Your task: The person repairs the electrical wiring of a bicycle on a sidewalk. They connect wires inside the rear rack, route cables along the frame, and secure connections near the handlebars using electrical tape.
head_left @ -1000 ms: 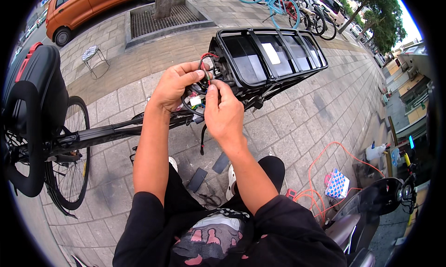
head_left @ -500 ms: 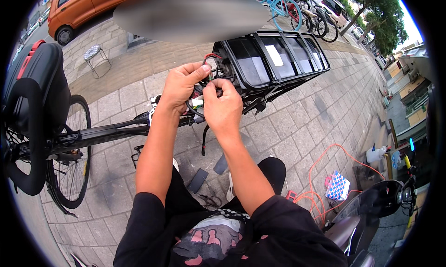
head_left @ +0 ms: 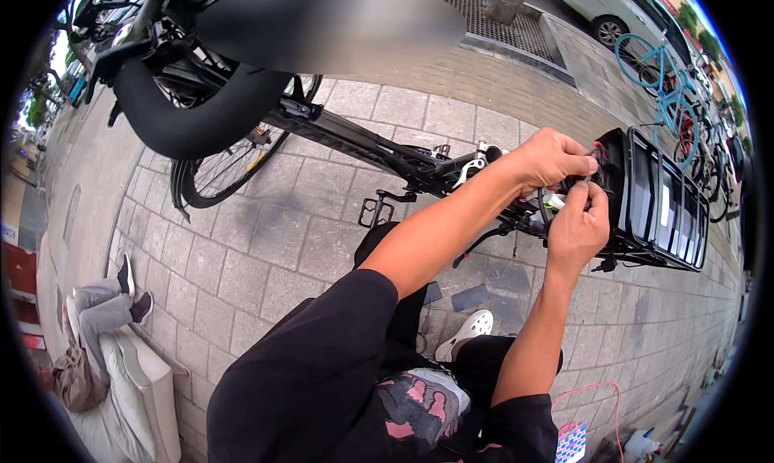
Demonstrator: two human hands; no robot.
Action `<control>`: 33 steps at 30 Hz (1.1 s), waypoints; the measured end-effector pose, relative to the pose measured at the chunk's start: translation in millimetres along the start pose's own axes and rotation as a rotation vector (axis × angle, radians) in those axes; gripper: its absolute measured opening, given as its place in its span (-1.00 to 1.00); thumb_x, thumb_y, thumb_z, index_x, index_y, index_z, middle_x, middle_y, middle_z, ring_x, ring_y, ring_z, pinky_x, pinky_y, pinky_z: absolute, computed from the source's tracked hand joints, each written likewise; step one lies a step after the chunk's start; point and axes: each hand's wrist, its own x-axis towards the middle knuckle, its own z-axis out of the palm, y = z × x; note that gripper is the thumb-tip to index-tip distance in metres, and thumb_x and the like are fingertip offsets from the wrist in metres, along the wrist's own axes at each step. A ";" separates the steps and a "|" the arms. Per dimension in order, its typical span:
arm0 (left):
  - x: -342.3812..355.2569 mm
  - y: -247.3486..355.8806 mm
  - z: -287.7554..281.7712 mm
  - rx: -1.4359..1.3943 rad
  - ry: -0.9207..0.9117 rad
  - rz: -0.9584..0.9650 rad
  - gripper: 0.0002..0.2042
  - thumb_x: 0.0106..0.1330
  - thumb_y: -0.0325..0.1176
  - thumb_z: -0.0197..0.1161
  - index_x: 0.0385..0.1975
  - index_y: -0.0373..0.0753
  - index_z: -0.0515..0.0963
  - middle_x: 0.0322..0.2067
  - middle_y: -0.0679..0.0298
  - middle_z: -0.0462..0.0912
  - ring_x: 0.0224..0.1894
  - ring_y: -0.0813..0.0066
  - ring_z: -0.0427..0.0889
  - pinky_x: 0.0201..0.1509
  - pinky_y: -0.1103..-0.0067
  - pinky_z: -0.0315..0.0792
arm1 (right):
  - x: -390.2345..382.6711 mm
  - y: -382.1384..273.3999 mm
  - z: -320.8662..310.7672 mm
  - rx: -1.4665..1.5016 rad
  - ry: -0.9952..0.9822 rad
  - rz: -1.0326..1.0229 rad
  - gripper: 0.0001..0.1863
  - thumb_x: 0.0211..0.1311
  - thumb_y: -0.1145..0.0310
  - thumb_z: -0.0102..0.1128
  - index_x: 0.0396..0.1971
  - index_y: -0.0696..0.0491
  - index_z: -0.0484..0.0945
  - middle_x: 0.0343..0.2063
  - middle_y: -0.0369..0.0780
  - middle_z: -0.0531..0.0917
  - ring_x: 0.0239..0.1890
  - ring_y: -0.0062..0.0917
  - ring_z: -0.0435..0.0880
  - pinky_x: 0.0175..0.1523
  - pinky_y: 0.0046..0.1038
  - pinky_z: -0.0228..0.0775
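Note:
A black bicycle with a rear rack stands in front of me, its rack at the right. At the front end of the rack, thin red wires come out of the dark housing. My left hand pinches a wire between thumb and forefinger. Just below it, my right hand is closed in a pinch on the same thin wiring. The fingertips nearly meet, and the exact wire end is too small to make out. A white connector and a dark cable show beside the hands.
Dark flat pieces lie on the paving by my shoe. An orange cord and a blue-checked box are at lower right. A seated person's legs rest on a pale sofa. Blue bicycles stand at far right.
My view has swung left, so the bicycle and both hands appear farther right. The sofa and seated person have come into view. Both hands keep their pinch on the wiring.

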 end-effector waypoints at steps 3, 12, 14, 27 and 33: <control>-13.5 -3.1 -7.2 -0.019 0.029 -0.046 -0.70 0.37 -0.21 0.55 -0.13 -0.36 0.80 -0.45 0.37 0.72 -0.59 0.72 0.46 -0.57 0.66 0.33 | -3.3 -0.5 -0.4 -0.027 -0.086 0.022 -0.66 0.51 0.20 0.21 -0.15 0.22 0.70 -0.33 -0.10 0.79 -0.31 -0.37 0.72 -0.06 -0.33 0.55; -39.8 -15.1 -1.7 0.074 0.265 0.292 -0.54 0.48 -0.17 0.43 0.17 -0.44 0.65 -0.02 0.10 0.78 -0.02 0.45 0.71 0.05 0.49 0.59 | -8.2 -9.3 -39.7 -0.174 -0.223 -0.010 -0.47 0.61 0.18 0.14 0.40 0.18 0.47 -0.39 -0.18 0.74 -0.33 -0.40 0.69 -0.03 -0.36 0.53; -61.1 -20.3 -2.9 0.135 0.384 0.420 -0.47 0.49 -0.16 0.42 0.27 -0.45 0.58 0.11 0.04 0.73 0.16 0.36 0.67 0.25 0.42 0.55 | -37.0 -13.5 -61.3 -0.036 -0.139 -0.067 -0.47 0.62 0.26 0.16 0.44 0.17 0.42 -0.52 -0.32 0.59 -0.43 -0.58 0.54 -0.15 -0.45 0.47; -275.1 -34.5 -51.0 0.566 0.232 0.125 -0.73 0.54 -0.24 0.35 0.02 -0.33 0.73 -0.19 0.28 0.82 -0.13 0.61 0.74 0.02 0.56 0.61 | -298.0 115.6 -23.8 -0.367 -1.657 -0.208 -0.54 0.34 0.27 0.30 0.22 0.04 0.68 0.08 0.09 0.76 0.24 -0.03 0.70 0.32 -0.14 0.53; -292.0 -83.9 -69.9 0.550 0.185 0.062 -0.77 0.51 -0.24 0.39 -0.06 -0.28 0.76 -0.26 0.26 0.82 -0.23 0.53 0.77 -0.02 0.50 0.62 | -415.2 216.1 14.3 -0.450 -2.427 -0.007 -0.38 0.34 -0.03 0.14 0.29 -0.01 0.67 0.32 0.00 0.65 0.37 -0.10 0.63 0.42 -0.12 0.41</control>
